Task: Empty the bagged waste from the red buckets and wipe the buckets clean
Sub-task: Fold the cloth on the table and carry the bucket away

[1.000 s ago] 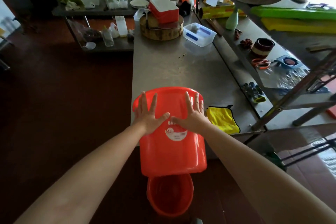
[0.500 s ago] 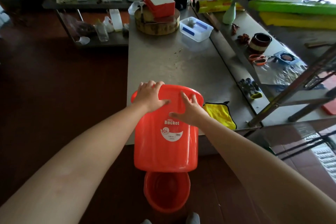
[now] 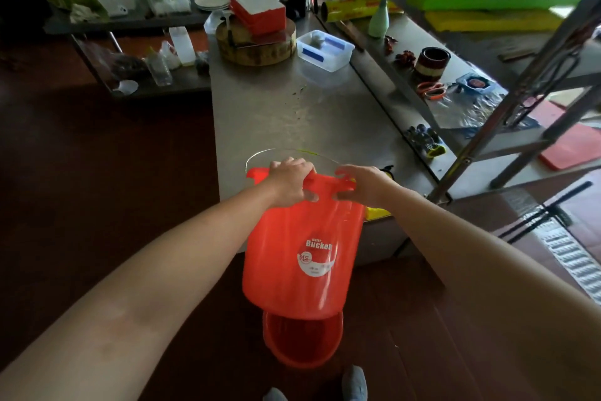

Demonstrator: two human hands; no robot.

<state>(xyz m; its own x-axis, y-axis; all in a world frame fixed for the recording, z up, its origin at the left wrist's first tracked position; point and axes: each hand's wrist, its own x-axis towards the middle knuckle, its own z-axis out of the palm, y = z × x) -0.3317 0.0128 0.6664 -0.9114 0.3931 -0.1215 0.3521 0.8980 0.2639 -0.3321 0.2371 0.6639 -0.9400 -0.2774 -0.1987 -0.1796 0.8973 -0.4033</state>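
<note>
Head view, left hand [image 3: 290, 180] and right hand [image 3: 365, 186], fingers clamped on red bucket [image 3: 292, 270] rim, lower bucket [image 3: 302, 343] part-hidden

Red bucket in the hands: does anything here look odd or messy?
The bucket stands on nothing: the left hand and right hand grip its rim, holding it off the table's near edge, above a second red bucket on the floor. Small scraps lie scattered on the table.

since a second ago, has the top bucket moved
Yes. The top bucket slid toward the person: its rim now lies nearer the table edge.
</note>
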